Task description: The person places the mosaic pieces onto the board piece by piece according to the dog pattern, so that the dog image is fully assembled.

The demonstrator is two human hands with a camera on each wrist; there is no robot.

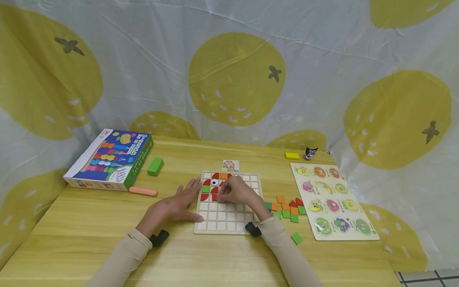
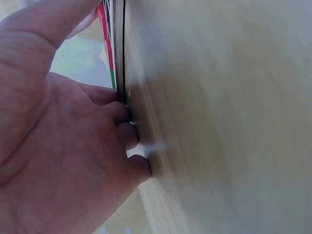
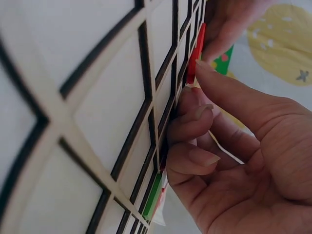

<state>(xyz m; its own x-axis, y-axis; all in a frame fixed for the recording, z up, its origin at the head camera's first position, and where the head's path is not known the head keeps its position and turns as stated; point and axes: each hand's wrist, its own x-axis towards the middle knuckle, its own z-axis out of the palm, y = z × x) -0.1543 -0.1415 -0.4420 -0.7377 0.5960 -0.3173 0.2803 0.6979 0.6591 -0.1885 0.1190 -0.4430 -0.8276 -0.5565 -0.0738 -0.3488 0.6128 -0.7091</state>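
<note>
Both arms (image 1: 122,255) are angled inward; the left hand (image 1: 173,205) is spread loosely against the grid board (image 1: 226,216); a red piece (image 3: 195,56) is pinched by the right hand (image 1: 237,191), fingers curled.

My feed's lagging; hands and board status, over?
Left hand at left edge of board. Right hand apparently pinching red tile. Board partly filled; right hand hides part.
</note>
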